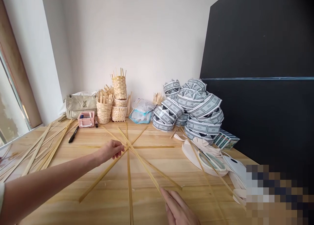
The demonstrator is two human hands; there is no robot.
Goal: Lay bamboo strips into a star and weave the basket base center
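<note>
Several flat bamboo strips (129,185) lie crossed like a star on the wooden table (103,205). My left hand (114,149) is at the crossing point, its fingers curled together just left of the centre; whatever may be between them is hidden. Near the front edge of the view, my right hand (179,207) pinches the near end of a long bamboo strip (144,165), which runs away to the upper left over the crossing.
Loose strips (52,144) and a black marker (73,135) lie at the left. Behind stand a bag (80,106), a pink box (86,120) and woven baskets (103,112). Patterned bands (202,125) are piled at the right, beside white tape (191,154). A pixelated patch covers the lower right.
</note>
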